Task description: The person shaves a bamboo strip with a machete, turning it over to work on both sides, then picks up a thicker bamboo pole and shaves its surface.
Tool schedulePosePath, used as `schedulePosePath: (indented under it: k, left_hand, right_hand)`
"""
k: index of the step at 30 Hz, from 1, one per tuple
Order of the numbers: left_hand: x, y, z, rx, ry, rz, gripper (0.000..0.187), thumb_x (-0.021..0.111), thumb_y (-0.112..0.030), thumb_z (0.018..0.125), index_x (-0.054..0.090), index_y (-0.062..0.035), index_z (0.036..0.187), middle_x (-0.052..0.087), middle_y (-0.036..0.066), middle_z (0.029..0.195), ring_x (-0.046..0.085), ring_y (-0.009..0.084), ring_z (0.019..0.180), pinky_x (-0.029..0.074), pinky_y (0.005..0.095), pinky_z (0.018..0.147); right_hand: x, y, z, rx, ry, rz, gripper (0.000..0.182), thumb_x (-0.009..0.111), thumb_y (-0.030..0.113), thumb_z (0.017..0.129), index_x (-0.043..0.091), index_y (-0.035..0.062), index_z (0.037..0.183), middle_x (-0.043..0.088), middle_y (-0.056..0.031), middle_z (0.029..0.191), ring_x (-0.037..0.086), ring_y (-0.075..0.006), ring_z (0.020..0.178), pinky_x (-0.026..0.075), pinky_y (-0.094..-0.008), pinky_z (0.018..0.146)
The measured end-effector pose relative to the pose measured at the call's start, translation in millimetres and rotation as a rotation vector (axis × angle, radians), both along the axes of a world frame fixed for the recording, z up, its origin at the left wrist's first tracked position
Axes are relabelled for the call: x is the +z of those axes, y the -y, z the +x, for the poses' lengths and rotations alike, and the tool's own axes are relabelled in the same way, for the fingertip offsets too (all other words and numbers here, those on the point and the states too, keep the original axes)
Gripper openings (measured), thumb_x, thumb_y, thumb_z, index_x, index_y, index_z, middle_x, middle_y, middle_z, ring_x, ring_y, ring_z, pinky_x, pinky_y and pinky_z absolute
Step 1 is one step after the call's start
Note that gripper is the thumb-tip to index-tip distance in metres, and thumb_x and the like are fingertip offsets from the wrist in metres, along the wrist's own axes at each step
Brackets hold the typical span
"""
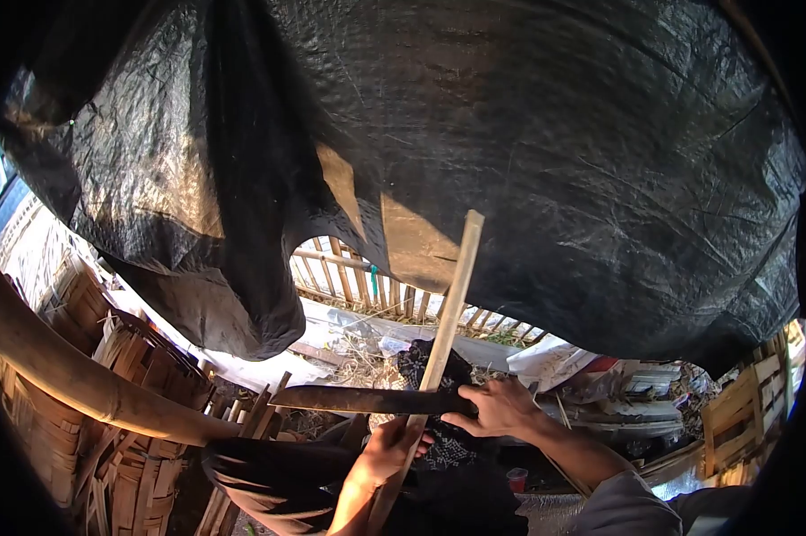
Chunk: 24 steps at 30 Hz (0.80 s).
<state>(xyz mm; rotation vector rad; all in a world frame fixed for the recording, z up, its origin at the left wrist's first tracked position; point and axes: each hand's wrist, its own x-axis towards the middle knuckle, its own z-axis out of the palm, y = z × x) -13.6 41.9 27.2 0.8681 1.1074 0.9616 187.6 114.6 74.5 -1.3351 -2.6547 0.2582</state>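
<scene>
My right hand [499, 407] is closed round the handle of a machete [358, 400], whose long dark blade points left and lies across a split bamboo strip [454, 304]. The strip rises at a slant, its upper end standing before the black sheet. Just below the blade, my left hand [390, 452] is wrapped round the strip's lower part. A dark patterned cloth [448, 364] shows behind the strip, between my hands. The machete's handle is mostly hidden by my fingers.
A black plastic sheet [546, 161] hangs across the front. A thick bamboo pole [90, 389] curves in from the left, above woven bamboo baskets [135, 456]. Behind stands a bamboo fence [349, 277]. A wooden crate [747, 406] is at right, a red cup [516, 480] below.
</scene>
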Motion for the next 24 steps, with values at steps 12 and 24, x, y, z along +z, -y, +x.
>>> schedulePosePath:
  k: [12,24]
  left_hand:
    - [-22.9,14.0,23.3,0.134,-0.496,0.523,0.01,0.051,-0.002,0.087,0.05,0.0036,0.095,0.051,0.018,0.068,0.051,0.0372,0.058,0.038,0.0445,0.053]
    - [-0.5,26.5,35.1,0.068,-0.838,0.382,0.011,0.044,-0.006,0.088,0.041,0.0035,0.093,0.058,0.031,0.08,0.059,0.0454,0.066,0.045,0.0503,0.052]
  right_hand:
    - [13.7,1.3,-4.7,-0.048,0.138,0.018,0.059,0.052,0.068,0.076,0.067,0.0118,0.088,0.054,-0.0169,0.047,0.06,-0.033,0.045,0.049,-0.0418,0.046]
    - [25.5,-11.9,7.1,-0.185,0.08,-0.193,0.063,0.048,0.067,0.08,0.069,0.0091,0.093,0.061,-0.0228,0.063,0.065,-0.0372,0.065,0.053,-0.0479,0.062]
